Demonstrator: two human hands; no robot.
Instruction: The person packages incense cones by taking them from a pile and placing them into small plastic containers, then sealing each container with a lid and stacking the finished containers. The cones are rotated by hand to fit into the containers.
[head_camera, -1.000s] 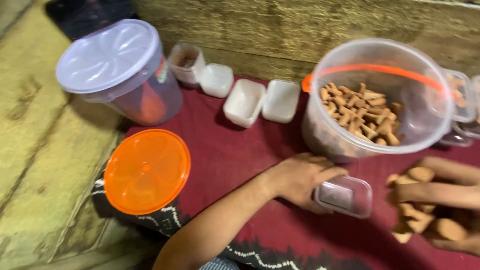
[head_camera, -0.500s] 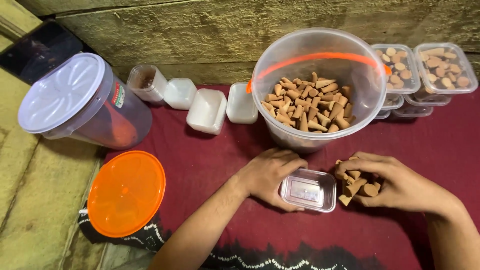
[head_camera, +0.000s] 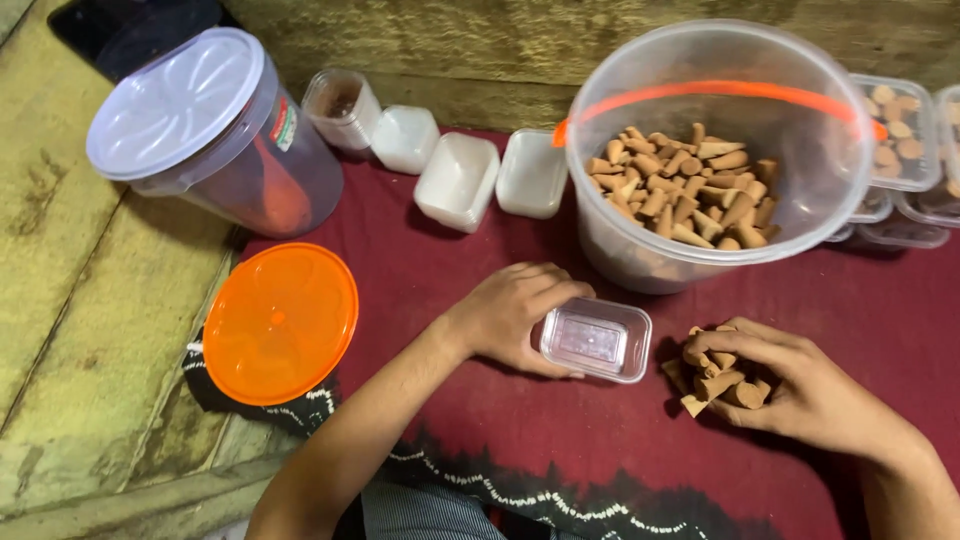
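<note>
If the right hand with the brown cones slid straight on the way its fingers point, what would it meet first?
Most likely the small clear rectangular plastic box steadied by the left hand; the right hand points leftward at it across the red cloth.

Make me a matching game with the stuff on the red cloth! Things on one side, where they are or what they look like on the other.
Things:
1. orange lid
2. small clear box
3. big clear tub
4. right hand

Descriptions:
A. partly filled with brown cones
B. lying flat at the cloth's left edge
C. cupping a handful of brown cones
D. empty, steadied by the left hand

Pairs: 1-B, 2-D, 3-A, 4-C
</note>
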